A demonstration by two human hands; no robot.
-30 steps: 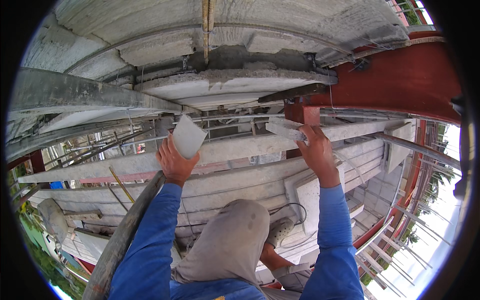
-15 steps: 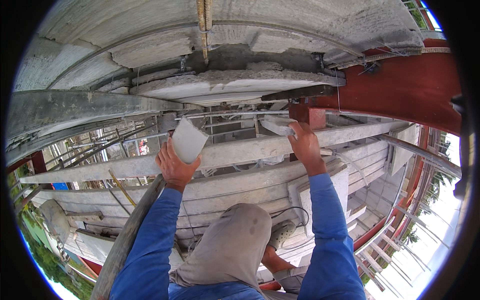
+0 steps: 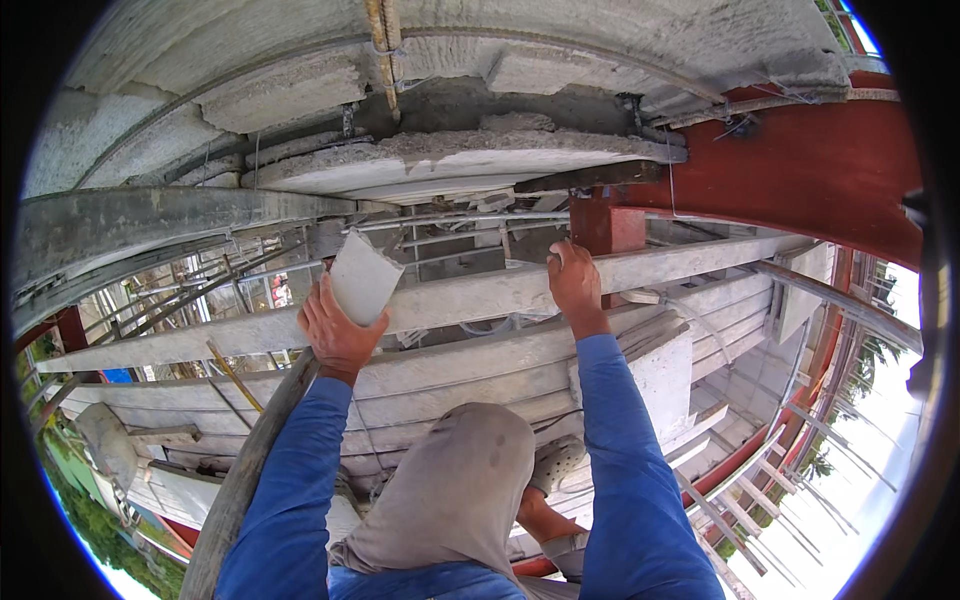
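Note:
In my left hand [image 3: 341, 328] is a flat, pale grey slab piece [image 3: 366, 277], tilted upright with the thumb along its lower edge and fingers at its left side. My right hand [image 3: 578, 288] hovers over the long grey beam [image 3: 460, 296], its fingers curled together; a small dark bit shows at the fingertips, too small to name. Beyond both hands, a rough-edged concrete slab [image 3: 450, 165] lies under the overhanging concrete.
A red steel beam [image 3: 800, 175] runs across the right. Rusty rebar [image 3: 386, 55] hangs at the top. A wooden pole [image 3: 255, 470] slants beside my left arm. Below are stacked planks [image 3: 450, 375], my bent knee [image 3: 470, 450] and scaffold poles [image 3: 830, 310].
The flat pale piece that was in my right hand is no longer seen there, and its fingers have curled inward. Both hands sit slightly farther left; the left keeps its slab piece.

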